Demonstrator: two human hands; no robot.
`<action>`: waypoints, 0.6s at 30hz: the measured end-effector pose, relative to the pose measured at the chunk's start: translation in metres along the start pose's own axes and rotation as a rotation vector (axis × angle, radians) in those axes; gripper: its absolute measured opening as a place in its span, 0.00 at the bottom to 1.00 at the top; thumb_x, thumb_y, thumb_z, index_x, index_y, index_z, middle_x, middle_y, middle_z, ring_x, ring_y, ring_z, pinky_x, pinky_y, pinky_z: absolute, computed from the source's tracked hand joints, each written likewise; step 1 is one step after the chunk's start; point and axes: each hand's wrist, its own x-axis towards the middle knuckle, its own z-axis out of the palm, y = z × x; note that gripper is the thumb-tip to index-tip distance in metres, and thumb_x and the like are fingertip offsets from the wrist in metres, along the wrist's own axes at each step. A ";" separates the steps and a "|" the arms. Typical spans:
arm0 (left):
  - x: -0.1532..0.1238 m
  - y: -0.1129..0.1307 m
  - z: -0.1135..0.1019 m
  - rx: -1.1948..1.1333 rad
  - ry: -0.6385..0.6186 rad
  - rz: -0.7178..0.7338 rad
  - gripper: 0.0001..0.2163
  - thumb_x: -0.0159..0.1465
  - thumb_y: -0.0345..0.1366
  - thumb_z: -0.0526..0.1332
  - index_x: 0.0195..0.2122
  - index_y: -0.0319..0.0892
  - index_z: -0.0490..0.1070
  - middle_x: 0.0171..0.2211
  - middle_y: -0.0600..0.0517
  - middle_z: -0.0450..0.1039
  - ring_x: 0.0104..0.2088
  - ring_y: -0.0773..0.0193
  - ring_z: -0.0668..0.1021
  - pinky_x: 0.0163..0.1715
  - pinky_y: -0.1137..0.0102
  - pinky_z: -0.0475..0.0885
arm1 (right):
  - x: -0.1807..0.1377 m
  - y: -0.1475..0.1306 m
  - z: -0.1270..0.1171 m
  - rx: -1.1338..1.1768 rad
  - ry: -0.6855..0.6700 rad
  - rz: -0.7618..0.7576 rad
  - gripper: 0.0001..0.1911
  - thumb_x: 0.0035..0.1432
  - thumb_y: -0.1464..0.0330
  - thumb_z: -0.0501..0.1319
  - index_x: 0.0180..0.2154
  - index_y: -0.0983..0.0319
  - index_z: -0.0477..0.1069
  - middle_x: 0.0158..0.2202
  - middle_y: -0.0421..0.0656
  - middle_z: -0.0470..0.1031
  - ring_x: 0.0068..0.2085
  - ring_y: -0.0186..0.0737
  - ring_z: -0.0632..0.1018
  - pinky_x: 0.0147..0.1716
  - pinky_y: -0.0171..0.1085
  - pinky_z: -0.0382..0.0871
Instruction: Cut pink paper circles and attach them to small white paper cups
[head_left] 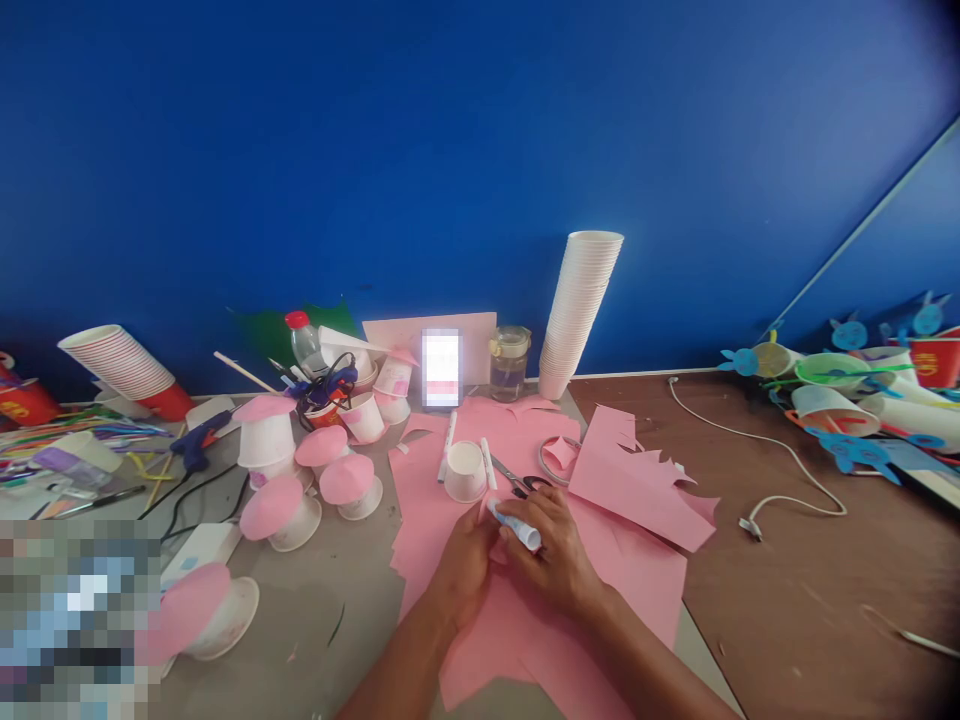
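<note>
My right hand is closed around a white and blue tube, possibly glue, tilted with its narrow end towards my left hand. Pinched in my left hand is a small piece of pink paper, mostly hidden by the fingers. Both hands are close together above large sheets of pink paper. Just beyond them stands a white paper cup, with a white pen beside it. Scissors lie on the paper past my right hand, near a roll of tape.
Several cups topped with pink paper discs stand on the left. A tall cup stack leans near the blue wall, by a glass jar and a lit phone. A glue gun and white cable flank the workspace.
</note>
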 end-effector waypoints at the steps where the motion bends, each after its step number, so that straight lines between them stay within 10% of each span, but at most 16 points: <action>1: 0.000 -0.001 0.000 0.002 -0.001 0.004 0.08 0.58 0.34 0.60 0.38 0.40 0.74 0.32 0.50 0.74 0.34 0.64 0.73 0.36 0.70 0.64 | 0.000 0.001 0.001 -0.034 0.014 -0.004 0.07 0.57 0.72 0.56 0.38 0.61 0.69 0.23 0.40 0.72 0.25 0.37 0.69 0.34 0.42 0.59; 10: 0.001 -0.004 -0.006 0.091 0.145 -0.035 0.06 0.53 0.31 0.61 0.33 0.40 0.72 0.28 0.55 0.70 0.32 0.65 0.69 0.41 0.68 0.61 | 0.004 0.017 -0.015 -0.176 0.269 0.201 0.07 0.59 0.70 0.56 0.39 0.59 0.70 0.27 0.41 0.77 0.27 0.40 0.74 0.35 0.43 0.62; 18: -0.001 0.003 0.003 -0.042 0.034 -0.036 0.09 0.55 0.33 0.61 0.37 0.40 0.73 0.34 0.50 0.74 0.34 0.63 0.74 0.39 0.68 0.66 | 0.002 -0.004 -0.004 0.009 -0.006 -0.021 0.08 0.56 0.71 0.55 0.37 0.58 0.70 0.22 0.39 0.73 0.24 0.37 0.70 0.36 0.44 0.61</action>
